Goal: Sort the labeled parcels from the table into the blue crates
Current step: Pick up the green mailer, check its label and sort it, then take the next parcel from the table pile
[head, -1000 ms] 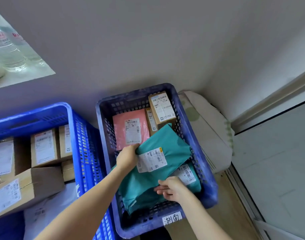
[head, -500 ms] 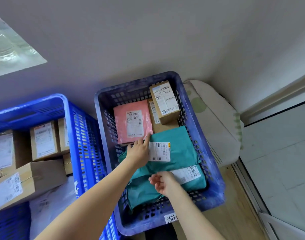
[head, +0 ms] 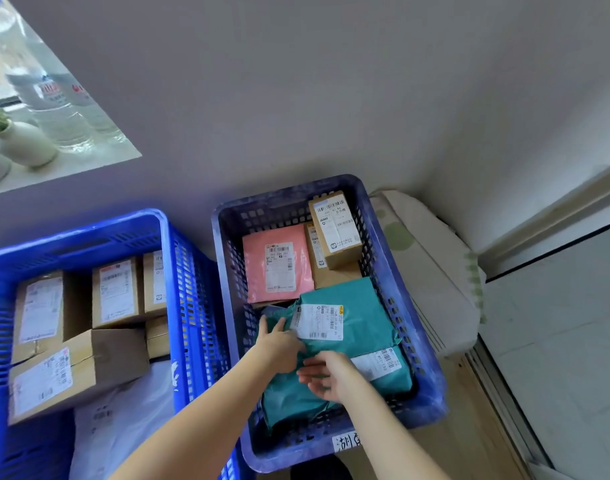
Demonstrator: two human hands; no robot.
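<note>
Both hands lie flat, fingers spread — left hand (head: 279,344) now lower on the green parcel (head: 355,306) beside its label, right hand (head: 327,374) nearer it, palm on the parcel's near edge — inside the dark-blue crate (head: 431,407).

Perforated plastic crate (head: 383,244), seemingly smooth teal mailer (head: 362,306), cardboard box (head: 341,261)

Parcel-sorting room: blue crates (head: 192,306) of labeled parcels (head: 279,265).

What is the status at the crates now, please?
Left hand, right hand: open, flat on teal plastic mailer bag. Bag inside dark blue plastic crate. Nothing blocking.
</note>
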